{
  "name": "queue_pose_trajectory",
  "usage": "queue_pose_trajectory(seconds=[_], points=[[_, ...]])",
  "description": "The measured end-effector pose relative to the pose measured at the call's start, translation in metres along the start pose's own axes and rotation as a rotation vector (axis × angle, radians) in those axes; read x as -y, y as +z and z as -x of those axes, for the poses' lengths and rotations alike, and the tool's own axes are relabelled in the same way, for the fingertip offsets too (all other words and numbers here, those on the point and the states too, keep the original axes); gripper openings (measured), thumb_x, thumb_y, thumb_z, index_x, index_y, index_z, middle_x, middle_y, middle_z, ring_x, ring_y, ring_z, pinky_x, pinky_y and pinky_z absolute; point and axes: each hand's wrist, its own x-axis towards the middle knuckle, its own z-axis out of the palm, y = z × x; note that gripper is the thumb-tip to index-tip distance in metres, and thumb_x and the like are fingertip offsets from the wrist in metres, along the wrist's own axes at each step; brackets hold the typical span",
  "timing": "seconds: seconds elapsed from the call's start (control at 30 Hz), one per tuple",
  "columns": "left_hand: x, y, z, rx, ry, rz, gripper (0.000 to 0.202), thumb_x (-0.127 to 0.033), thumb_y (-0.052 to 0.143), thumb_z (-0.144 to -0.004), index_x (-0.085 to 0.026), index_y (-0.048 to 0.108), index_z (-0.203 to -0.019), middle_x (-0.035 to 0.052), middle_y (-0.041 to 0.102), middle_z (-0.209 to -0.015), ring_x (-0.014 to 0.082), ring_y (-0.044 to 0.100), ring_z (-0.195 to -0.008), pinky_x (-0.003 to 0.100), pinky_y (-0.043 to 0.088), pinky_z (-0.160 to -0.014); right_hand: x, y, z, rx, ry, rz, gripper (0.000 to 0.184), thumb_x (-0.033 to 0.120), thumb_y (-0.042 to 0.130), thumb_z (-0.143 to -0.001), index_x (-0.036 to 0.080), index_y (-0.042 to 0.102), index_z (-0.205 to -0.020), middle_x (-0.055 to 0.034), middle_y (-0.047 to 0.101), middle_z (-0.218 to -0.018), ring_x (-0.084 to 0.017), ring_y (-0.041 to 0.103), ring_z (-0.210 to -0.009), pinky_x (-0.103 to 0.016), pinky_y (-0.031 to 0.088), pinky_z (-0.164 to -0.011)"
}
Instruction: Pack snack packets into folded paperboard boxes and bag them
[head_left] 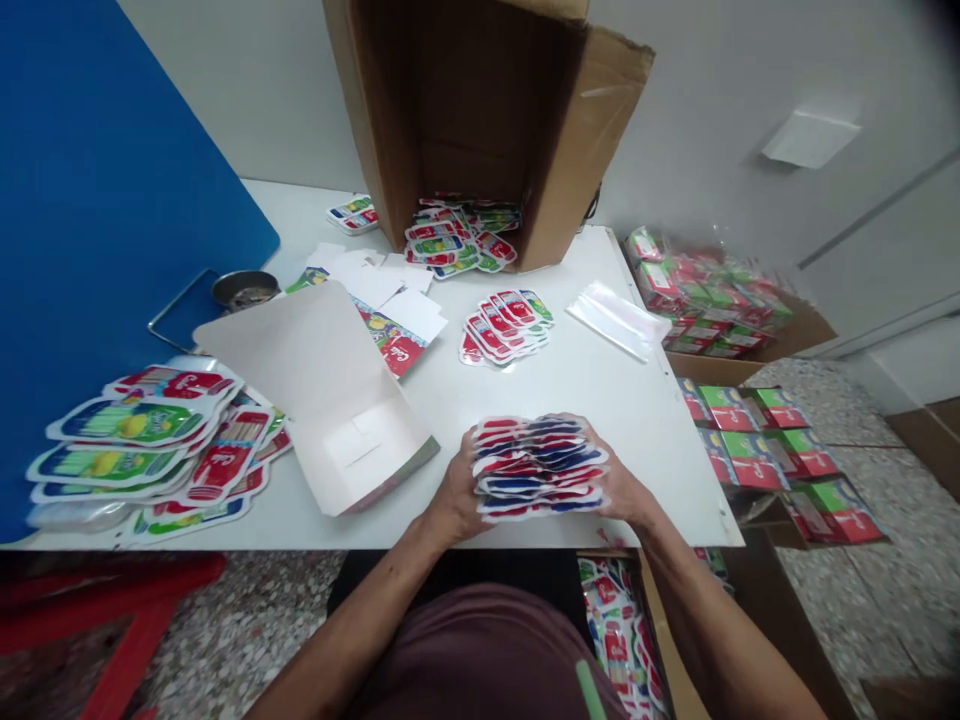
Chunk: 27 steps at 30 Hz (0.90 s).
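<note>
A thick stack of bottle-shaped packets (538, 470), red, blue and white at the edges, is held upright on the table's near side. My left hand (454, 497) grips its left end and my right hand (621, 482) its right end, with fingers partly hidden behind it. To the left lies an open white carton (360, 445), lid up, with nothing seen inside. Beyond the stack is a small fanned pile of red and green packets (506, 325). Larger piles of green and red packets (150, 440) lie at the left edge.
A tall cardboard box (555, 190) on its side holds loose packets. Clear plastic bags (619, 320) lie right of centre. A metal cup (245, 288) and flat printed cartons (401, 315) are at back left. Filled boxes (739, 435) stand right; a packet-filled box (619, 625) sits below.
</note>
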Motion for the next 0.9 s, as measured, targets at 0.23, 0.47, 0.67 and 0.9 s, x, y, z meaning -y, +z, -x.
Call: queue_pose_trajectory(seconds=[0.23, 0.47, 0.67, 0.9], points=[[0.005, 0.009, 0.001, 0.048, 0.052, -0.051, 0.097, -0.037, 0.093, -0.07, -0.022, 0.04, -0.149, 0.0176, 0.059, -0.146, 0.0359, 0.059, -0.135, 0.056, 0.049, -0.115, -0.016, 0.017, 0.002, -0.009, 0.18, -0.141, 0.06, 0.03, 0.097, -0.064, 0.024, 0.073, -0.119, -0.0091, 0.07, -0.136, -0.035, 0.065, -0.125, -0.058, 0.045, -0.117], [-0.005, 0.016, 0.002, -0.006, -0.014, -0.128, 0.098, -0.046, 0.093, -0.067, -0.022, 0.041, -0.146, 0.0131, 0.065, -0.136, 0.0337, 0.066, -0.125, 0.05, 0.054, -0.108, -0.021, 0.027, 0.006, -0.132, 0.209, -0.107, 0.056, 0.036, 0.093, -0.07, 0.026, 0.074, -0.122, -0.0098, 0.074, -0.13, -0.039, 0.066, -0.124, -0.062, 0.044, -0.117], [-0.059, 0.009, 0.013, -0.155, -0.285, -0.192, 0.089, -0.058, 0.096, -0.054, -0.023, 0.058, -0.127, 0.0096, 0.076, -0.111, 0.0363, 0.074, -0.099, 0.048, 0.062, -0.085, 0.008, 0.027, 0.002, -0.183, 0.23, -0.165, 0.039, 0.046, 0.084, -0.078, 0.029, 0.079, -0.113, -0.0094, 0.078, -0.119, -0.042, 0.073, -0.11, -0.059, 0.058, -0.1], [-0.146, -0.093, 0.028, -0.405, -0.378, -0.111, 0.053, -0.064, 0.066, -0.089, -0.018, 0.074, -0.114, 0.0077, 0.081, -0.097, 0.0308, 0.077, -0.088, 0.038, 0.061, -0.072, 0.128, 0.076, -0.102, 0.245, 0.298, -0.238, 0.04, 0.051, 0.079, -0.085, 0.023, 0.078, -0.113, -0.0078, 0.081, -0.099, -0.031, 0.076, -0.09, -0.045, 0.064, -0.083]])
